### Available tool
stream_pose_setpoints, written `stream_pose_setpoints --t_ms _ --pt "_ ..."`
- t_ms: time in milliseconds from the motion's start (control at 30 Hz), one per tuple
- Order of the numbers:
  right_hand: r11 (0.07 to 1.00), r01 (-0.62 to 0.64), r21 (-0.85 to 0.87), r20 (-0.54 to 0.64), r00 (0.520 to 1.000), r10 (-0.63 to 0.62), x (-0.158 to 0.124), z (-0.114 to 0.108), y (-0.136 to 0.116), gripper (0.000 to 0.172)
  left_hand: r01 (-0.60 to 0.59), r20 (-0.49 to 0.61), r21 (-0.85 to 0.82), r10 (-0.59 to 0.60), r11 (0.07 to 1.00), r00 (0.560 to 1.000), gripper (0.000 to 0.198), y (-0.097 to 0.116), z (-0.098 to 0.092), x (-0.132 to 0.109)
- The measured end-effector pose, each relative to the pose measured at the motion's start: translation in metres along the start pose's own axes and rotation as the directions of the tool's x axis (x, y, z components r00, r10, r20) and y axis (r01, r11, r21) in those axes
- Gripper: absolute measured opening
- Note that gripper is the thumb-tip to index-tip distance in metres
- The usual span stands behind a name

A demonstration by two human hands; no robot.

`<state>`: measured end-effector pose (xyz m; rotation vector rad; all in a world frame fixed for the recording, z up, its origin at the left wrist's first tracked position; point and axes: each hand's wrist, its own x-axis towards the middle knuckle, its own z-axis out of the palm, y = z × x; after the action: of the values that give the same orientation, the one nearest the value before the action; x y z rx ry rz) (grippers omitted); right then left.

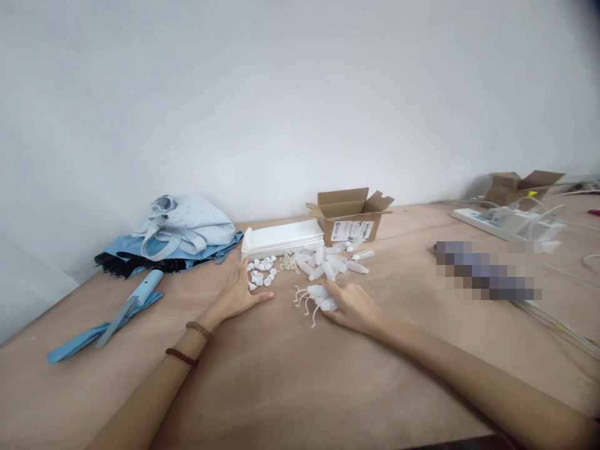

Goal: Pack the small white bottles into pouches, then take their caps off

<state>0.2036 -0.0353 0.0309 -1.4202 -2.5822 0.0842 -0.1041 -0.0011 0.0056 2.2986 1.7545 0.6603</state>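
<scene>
The left hand (237, 297) lies open and flat on the wooden table (262, 387), fingers spread, its fingertips just beside a small cluster of white plastic caps (260, 272), with two beaded bracelets (190, 340) on the wrist. The right hand (351, 306) is curled over a bunch of small white plastic bottles (323, 299) with thin white tethers (304, 306) trailing from them; its fingers (335, 290) rest on the bottles, but I cannot tell whether they pinch them firmly. More loose white bottles (328, 264) lie scattered between the hands and an open cardboard box (349, 215) with a printed label, and a tangle of pale cords (289, 264) sits between them and the caps. A stack of white trays (281, 239) stands behind the caps. To the left lie a heap of pale blue cloth (182, 228) and a blue tube (147, 287) on blue fabric (94, 334); to the right are a white power strip (492, 222) with cables and a second cardboard box (520, 189), and a pixelated patch (487, 270) hides part of the table
</scene>
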Motion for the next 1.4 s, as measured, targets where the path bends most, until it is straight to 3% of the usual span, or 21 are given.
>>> stream_pose_setpoints --t_ms 233,733,867,967,1033,1100,1200,1267,1400 --pt "1.0 0.018 0.008 -0.008 1.0 -0.018 0.003 0.001 0.0 0.029 0.071 -0.077 0.019 -0.069 0.997 0.995 0.112 0.006 0.012 0.016" --pt "1.0 0.021 0.019 -0.002 1.0 -0.021 0.003 0.004 0.002 0.03 0.043 -0.129 0.036 -0.038 0.998 0.991 0.099 0.015 0.003 0.008" --pt "0.999 0.036 0.036 0.005 0.999 -0.037 0.004 0.006 0.003 0.035 -0.003 -0.303 -0.03 -0.006 1.0 0.953 0.069 0.029 -0.005 0.004" --pt "0.997 0.071 0.025 0.013 0.997 -0.071 0.004 0.007 0.005 0.032 -0.008 -0.379 -0.168 -0.057 0.986 0.923 0.04 0.053 -0.012 -0.006" --pt "0.992 0.123 0.009 -0.014 0.992 -0.123 0.004 0.008 0.006 0.029 -0.021 -0.259 -0.267 -0.051 0.963 0.964 0.036 0.071 -0.012 -0.015" --pt "0.98 0.2 -0.02 -0.073 0.977 -0.201 0.004 0.011 0.007 0.028 -0.02 -0.047 -0.387 0.001 0.922 0.999 0.043 0.088 -0.008 -0.024" --pt "0.944 0.309 -0.114 -0.178 0.929 -0.326 0.002 0.013 0.006 0.026 0.064 0.187 -0.531 0.044 0.845 0.981 0.066 0.105 0.006 -0.034" --pt "0.917 0.352 -0.188 -0.23 0.892 -0.389 0.0 0.013 0.004 0.025 0.107 0.231 -0.631 0.054 0.769 0.971 0.076 0.112 0.017 -0.038" --pt "0.874 0.406 -0.266 -0.243 0.849 -0.469 -0.004 0.007 -0.001 0.033 0.224 0.358 -0.803 0.148 0.553 0.922 0.071 0.119 0.024 -0.04"
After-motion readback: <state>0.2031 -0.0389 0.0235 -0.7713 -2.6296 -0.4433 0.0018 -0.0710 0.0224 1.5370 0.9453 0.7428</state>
